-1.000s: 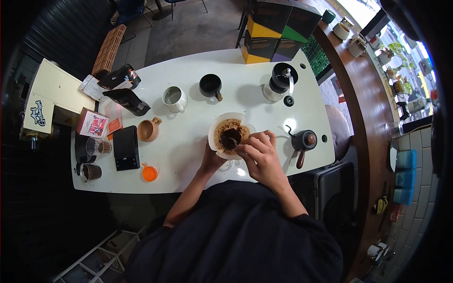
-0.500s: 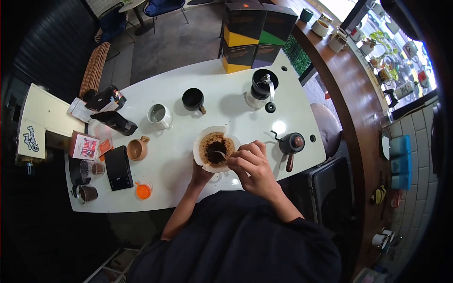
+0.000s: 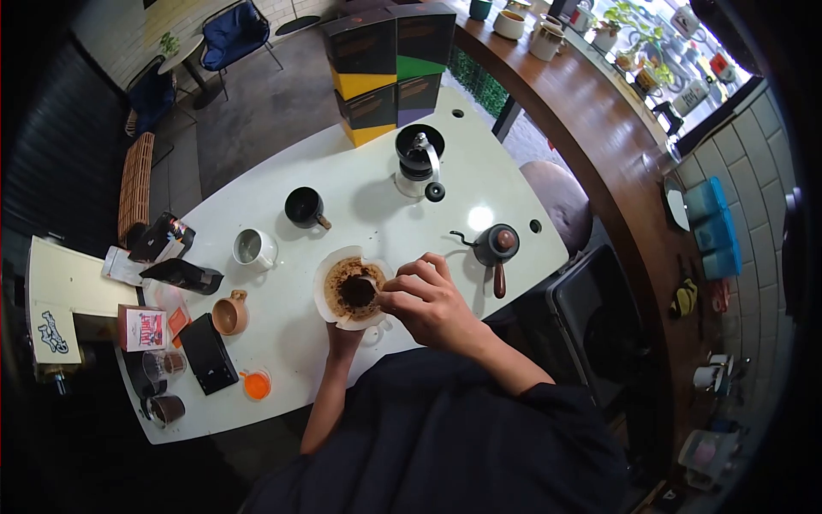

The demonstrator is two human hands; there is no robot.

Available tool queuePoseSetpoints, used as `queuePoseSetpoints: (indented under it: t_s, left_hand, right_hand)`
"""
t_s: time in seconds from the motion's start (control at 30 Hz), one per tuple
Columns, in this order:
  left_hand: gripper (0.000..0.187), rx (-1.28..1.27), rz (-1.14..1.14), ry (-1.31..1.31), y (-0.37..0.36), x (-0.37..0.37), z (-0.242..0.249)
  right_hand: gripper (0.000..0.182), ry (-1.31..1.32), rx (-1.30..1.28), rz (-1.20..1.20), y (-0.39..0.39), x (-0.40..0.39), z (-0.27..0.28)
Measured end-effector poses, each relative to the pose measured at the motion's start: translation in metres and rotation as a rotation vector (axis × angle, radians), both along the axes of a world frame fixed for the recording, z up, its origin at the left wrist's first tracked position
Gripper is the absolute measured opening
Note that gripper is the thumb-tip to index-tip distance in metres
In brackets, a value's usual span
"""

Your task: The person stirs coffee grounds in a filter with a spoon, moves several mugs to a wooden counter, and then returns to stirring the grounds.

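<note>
Left of the round white paper filter (image 3: 324, 295): tan cup (image 3: 229, 315), then round orange container (image 3: 257, 385).
Left hand (image 3: 344, 337): just below the filter, on the near side, meeting its lower edge; the fingers are hidden there, so I cannot tell whether they grip.
Filter: ringed inside with brown grounds, dark at the centre; it lies beyond the left hand and left of the right hand. It seems about equally near to both. Its wide mouth faces up towards the camera; being round, the rim shows no clear long axis.
Slim pale utensil (image 3: 370, 280): inside the filter's right side, long axis apparently slanting from the right fingers up and left into the mouth; its tip is unclear.
Right hand (image 3: 431, 301): at the filter's right edge, fingers pinched together, seemingly on the utensil.
Right of the filter: dark round pot with wooden handle (image 3: 497, 246), well apart.
</note>
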State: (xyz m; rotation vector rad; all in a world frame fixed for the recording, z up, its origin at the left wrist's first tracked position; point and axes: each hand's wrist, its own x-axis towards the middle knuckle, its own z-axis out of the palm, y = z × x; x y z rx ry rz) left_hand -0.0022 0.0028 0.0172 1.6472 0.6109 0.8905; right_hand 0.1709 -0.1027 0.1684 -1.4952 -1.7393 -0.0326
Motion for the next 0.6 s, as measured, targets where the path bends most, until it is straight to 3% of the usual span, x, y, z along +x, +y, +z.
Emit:
queuePoseSetpoints:
  t_s: [0.1,0.17,0.27,0.6]
  left_hand:
    - [0.072,-0.111,0.007,-0.009,-0.002,-0.004,-0.011]
    - [0.084,-0.129,-0.037,-0.018,-0.002,-0.008,-0.021]
    - [0.085,-0.027,-0.005,0.050,-0.006,-0.007,-0.020]
    - [0.076,-0.097,-0.061,-0.028,-0.006,0.002,-0.004]
  right_hand:
    - [0.029,-0.050,-0.040,-0.026,-0.001,-0.002,-0.005]
    - [0.029,-0.071,-0.078,-0.019,-0.004,-0.004,-0.005]
    - [0.027,-0.022,-0.108,0.010,-0.008,-0.005,-0.002]
    - [0.028,-0.012,-0.095,-0.013,-0.015,-0.001,0.011]
